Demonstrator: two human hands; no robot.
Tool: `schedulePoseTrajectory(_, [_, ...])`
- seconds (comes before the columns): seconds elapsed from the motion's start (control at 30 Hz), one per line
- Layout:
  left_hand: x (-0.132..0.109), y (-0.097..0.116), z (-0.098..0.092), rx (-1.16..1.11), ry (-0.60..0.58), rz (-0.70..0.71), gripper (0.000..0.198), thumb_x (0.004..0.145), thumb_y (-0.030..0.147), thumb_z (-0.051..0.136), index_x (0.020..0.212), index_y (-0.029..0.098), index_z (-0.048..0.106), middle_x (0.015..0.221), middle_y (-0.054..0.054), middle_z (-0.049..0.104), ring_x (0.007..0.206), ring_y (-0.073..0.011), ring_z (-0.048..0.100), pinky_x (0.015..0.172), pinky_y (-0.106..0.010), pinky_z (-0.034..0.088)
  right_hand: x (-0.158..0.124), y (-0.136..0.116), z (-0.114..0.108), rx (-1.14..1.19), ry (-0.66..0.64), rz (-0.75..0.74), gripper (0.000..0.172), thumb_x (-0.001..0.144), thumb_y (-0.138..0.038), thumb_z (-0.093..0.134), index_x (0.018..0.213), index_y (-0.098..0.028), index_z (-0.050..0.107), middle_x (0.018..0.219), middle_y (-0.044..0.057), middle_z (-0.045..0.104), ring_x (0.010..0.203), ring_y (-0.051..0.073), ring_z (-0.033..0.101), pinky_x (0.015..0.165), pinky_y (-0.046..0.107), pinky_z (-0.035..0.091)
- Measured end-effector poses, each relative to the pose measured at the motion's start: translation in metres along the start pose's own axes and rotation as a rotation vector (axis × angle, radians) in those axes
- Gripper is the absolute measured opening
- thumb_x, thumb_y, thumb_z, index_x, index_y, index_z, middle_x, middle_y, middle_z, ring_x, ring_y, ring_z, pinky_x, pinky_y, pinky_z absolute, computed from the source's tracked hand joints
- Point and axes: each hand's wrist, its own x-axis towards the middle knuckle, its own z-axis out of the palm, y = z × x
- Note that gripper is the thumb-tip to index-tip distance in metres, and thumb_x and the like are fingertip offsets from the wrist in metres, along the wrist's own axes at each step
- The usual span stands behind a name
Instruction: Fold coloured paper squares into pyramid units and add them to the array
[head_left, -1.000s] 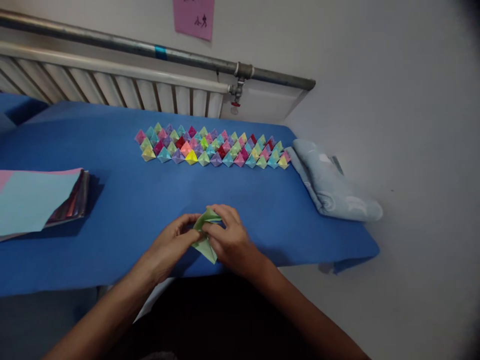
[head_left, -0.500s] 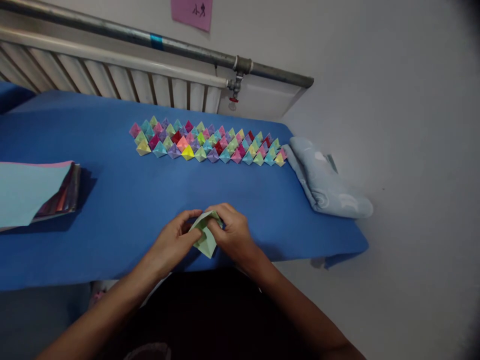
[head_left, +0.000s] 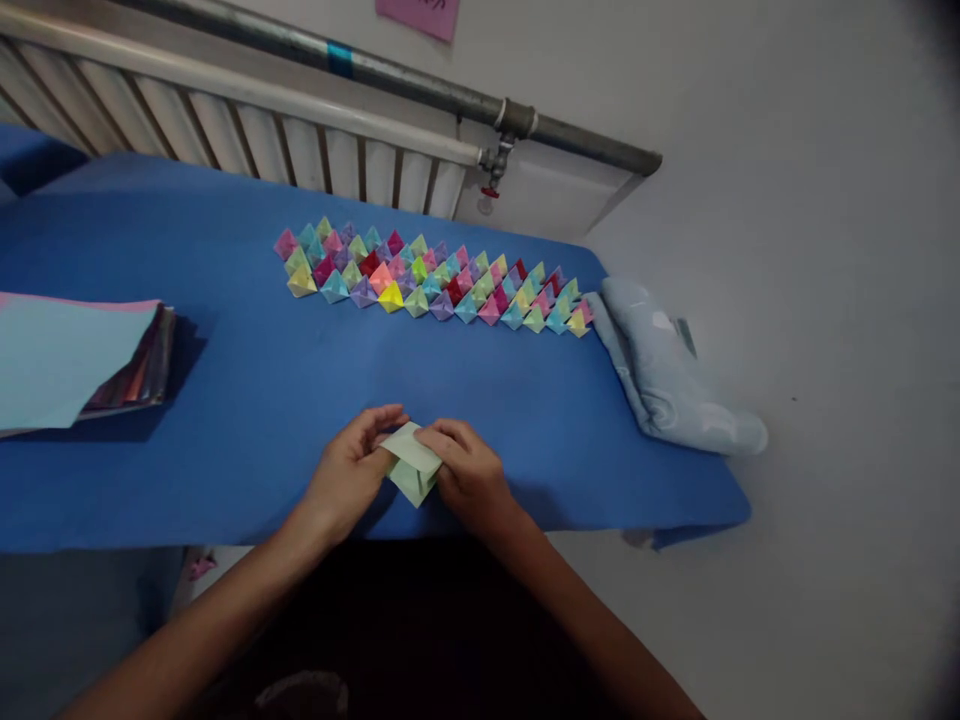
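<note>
A pale green folded paper (head_left: 412, 468) is held between both hands, low over the near part of the blue cloth (head_left: 247, 440). My left hand (head_left: 349, 470) pinches its left corner. My right hand (head_left: 469, 475) grips the right side, thumb lying on the upper flap. The flap lies across the top, and a gap shows between it and the pointed lower part. Farther back, several folded paper boats (head_left: 442, 285) in many colours stand in close rows. Some fingers are hidden behind the paper.
At the left lies a stack of coloured paper (head_left: 75, 360), a light blue sheet on top. A folded grey-blue blanket (head_left: 667, 370) rests at the right end. Behind run a white radiator (head_left: 300, 150) and a metal pipe (head_left: 427, 90) with a red-handled valve (head_left: 491, 190).
The paper's upper flap has come down across its opening, which gaped wider before. My right thumb moved from inside the paper onto the flap. The whole view shifted slightly.
</note>
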Motion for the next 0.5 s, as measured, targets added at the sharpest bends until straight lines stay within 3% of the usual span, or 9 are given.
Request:
schedulePoseTrajectory(0.17, [-0.007, 0.019, -0.009, -0.298, -0.109, -0.197, 0.051, 0.054, 0.013, 0.075, 0.104, 0.017, 0.070, 0.108, -0.008, 0.072, 0.093, -0.0191, 0.066, 0.077, -0.027, 0.053, -0.005, 0.006, 0.004, -0.016, 0.099, -0.051, 0.035, 0.094, -0.013, 0.046, 0.121, -0.027, 0.063, 0.113, 0.008, 0.063, 0.097, 0.015, 0.064, 0.083, 0.026, 0.056])
schedulePoseTrajectory(0.23, [-0.007, 0.025, -0.014, -0.367, -0.167, -0.273, 0.046, 0.056, 0.015, 0.076, 0.101, 0.015, 0.073, 0.104, -0.010, 0.072, 0.089, -0.0193, 0.066, 0.075, -0.027, 0.055, -0.006, 0.007, 0.003, -0.020, 0.099, -0.066, 0.035, 0.095, -0.014, 0.047, 0.122, -0.029, 0.062, 0.116, 0.008, 0.062, 0.100, 0.015, 0.064, 0.084, 0.027, 0.056])
schedulePoseTrajectory(0.37, [-0.004, 0.026, -0.017, -0.346, -0.166, -0.342, 0.020, 0.067, 0.028, 0.079, 0.081, 0.014, 0.074, 0.081, -0.006, 0.071, 0.071, -0.0139, 0.063, 0.064, -0.023, 0.053, -0.007, 0.005, 0.001, 0.013, 0.076, -0.122, 0.036, 0.095, -0.014, 0.048, 0.125, -0.028, 0.061, 0.119, 0.009, 0.061, 0.103, 0.017, 0.063, 0.083, 0.027, 0.056])
schedulePoseTrajectory(0.5, [0.000, 0.020, -0.015, -0.229, -0.172, -0.368, 0.025, 0.066, 0.034, 0.083, 0.072, 0.014, 0.070, 0.065, -0.001, 0.065, 0.060, -0.0108, 0.059, 0.057, -0.021, 0.048, -0.007, 0.000, -0.002, 0.025, 0.030, -0.071, 0.032, 0.096, -0.018, 0.048, 0.121, -0.029, 0.063, 0.122, 0.008, 0.061, 0.104, 0.017, 0.063, 0.083, 0.027, 0.055])
